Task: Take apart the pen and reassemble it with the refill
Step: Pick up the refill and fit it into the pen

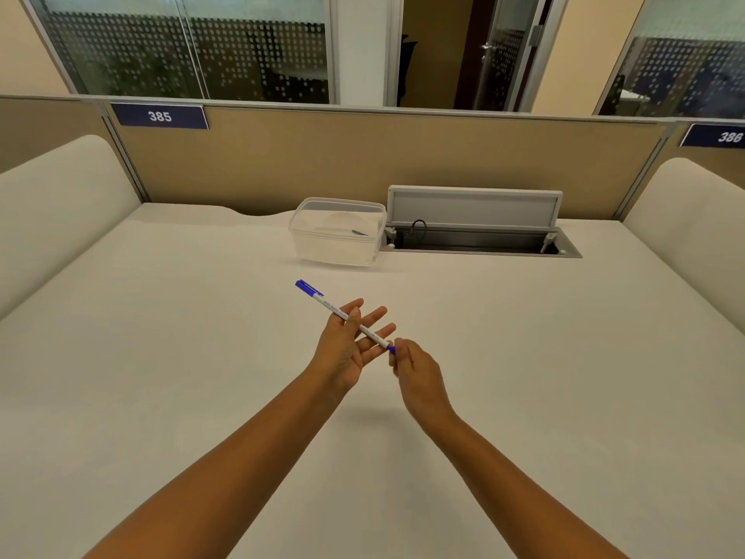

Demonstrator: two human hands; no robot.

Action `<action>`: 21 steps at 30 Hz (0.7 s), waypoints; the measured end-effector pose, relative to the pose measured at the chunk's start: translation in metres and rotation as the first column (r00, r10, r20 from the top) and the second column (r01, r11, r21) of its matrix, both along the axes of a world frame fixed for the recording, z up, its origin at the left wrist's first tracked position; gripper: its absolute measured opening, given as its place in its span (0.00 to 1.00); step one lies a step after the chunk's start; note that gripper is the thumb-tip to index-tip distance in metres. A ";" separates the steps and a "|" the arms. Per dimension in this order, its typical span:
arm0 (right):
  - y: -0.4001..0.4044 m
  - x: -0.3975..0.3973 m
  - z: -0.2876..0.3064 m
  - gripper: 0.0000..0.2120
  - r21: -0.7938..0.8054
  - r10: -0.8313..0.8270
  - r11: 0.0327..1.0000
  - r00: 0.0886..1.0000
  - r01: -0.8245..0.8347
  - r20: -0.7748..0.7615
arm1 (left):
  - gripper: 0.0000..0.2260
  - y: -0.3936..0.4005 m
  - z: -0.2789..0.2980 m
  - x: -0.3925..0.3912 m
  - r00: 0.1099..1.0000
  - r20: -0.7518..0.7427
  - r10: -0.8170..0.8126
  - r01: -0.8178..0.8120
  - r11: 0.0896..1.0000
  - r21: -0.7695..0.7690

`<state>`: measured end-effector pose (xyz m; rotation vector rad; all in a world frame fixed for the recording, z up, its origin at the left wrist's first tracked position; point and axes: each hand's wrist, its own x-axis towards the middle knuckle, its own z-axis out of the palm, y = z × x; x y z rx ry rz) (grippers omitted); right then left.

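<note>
Forearms reach in from the bottom edge over the pale cream desk top [161,357], and both hands meet above its middle. The right hand [419,373] has its fingertips pinched on the blue end piece at the near end of the slim white plastic pen with a blue cap [342,314], fingers curled round that tip. The left hand [346,349] lies palm up under the barrel, thumb pressed over it and pinning it against the fingers, which otherwise stretch out nearly straight. The pen is held in the air, slanting up and away to the left, with its clipped blue cap at the far end, clear of both hands.

As far as I can judge, the pen is still whole: cap on, end piece seated, no refill showing. That would put the task at its very start, with the right hand about to twist or pull the blue end off; removing the refill and all reassembly remain.

Beyond the hands stands a clear rectangular plastic tub [336,232], with something small and bluish inside, too faint to identify. Just beside it, to the right, an open grey cable hatch [475,219] is set into the desk, before the tan partition [363,155].
</note>
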<state>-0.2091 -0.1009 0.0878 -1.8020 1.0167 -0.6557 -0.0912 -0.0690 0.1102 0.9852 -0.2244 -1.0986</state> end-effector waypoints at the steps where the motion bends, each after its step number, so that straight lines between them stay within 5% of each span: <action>1: 0.000 0.002 0.002 0.17 0.189 -0.012 0.982 0.998 0.001 0.061 | 0.13 0.000 0.000 0.001 1.000 0.005 0.002 -0.002 1.000 -0.002; 3: 0.002 0.003 0.005 0.19 0.191 0.042 0.980 0.998 -0.049 0.037 | 0.13 0.000 0.001 0.003 1.000 0.008 0.006 -0.006 1.000 -0.004; 6: 0.003 -0.002 -0.005 0.12 -0.206 0.095 0.970 0.979 -0.131 -0.178 | 0.12 0.002 0.002 0.005 1.000 0.019 -0.001 0.001 1.000 0.005; 9: 0.003 -0.006 -0.012 0.11 -0.330 0.050 0.937 0.980 -0.112 -0.192 | 0.12 0.003 0.001 0.004 0.999 0.017 -0.032 0.032 0.999 0.001; 12: 0.006 -0.002 -0.007 0.18 0.063 0.064 0.996 0.997 -0.067 0.046 | 0.13 0.003 0.002 0.003 0.998 0.044 -0.051 0.051 0.999 0.004; 14: 0.006 0.001 -0.004 0.20 0.219 0.048 0.974 0.997 -0.059 0.054 | 0.13 0.004 0.002 0.003 0.998 0.051 -0.048 0.048 0.999 0.012; 18: 0.003 -0.005 -0.005 0.14 -0.302 0.035 0.946 0.964 -0.117 -0.265 | 0.13 0.005 0.002 0.003 0.999 0.044 -0.032 0.031 0.999 0.027; 21: 0.002 -0.009 -0.012 0.13 -0.523 -0.039 0.845 0.963 -0.110 -0.265 | 0.13 0.005 0.000 0.000 0.999 0.033 -0.026 0.025 0.999 0.031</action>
